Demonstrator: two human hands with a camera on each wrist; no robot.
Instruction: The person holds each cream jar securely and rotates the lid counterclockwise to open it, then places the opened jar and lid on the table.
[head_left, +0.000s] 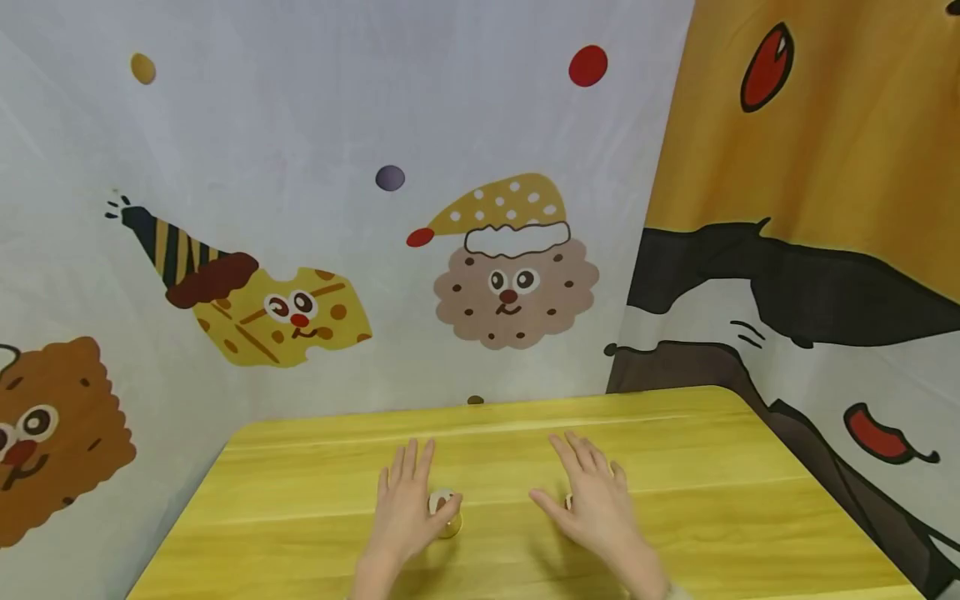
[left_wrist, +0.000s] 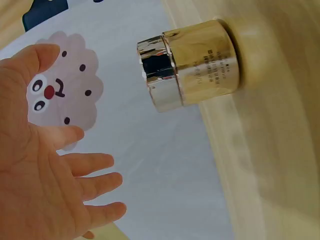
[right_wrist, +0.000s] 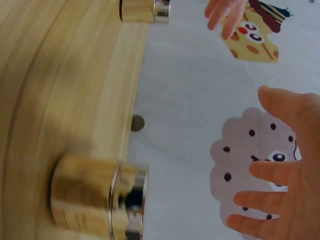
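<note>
A shiny gold jar (left_wrist: 202, 65) with a mirror-like lid and small printed text stands on the yellow wooden table (head_left: 495, 450). My left hand (head_left: 405, 508) hovers over and beside it, fingers spread and apart from the jar. A second gold jar (right_wrist: 87, 195) of the same look stands under my right hand (head_left: 596, 504), which hides most of it in the head view. That hand's fingers are stretched out too, and a gap separates them from the jar in the right wrist view. Neither hand holds anything.
A pale cloth wall (head_left: 300, 108) with printed cartoon food figures hangs behind the table. To the right, an orange and black printed cloth (head_left: 817, 167) borders it. The table's far edge runs close along the cloth.
</note>
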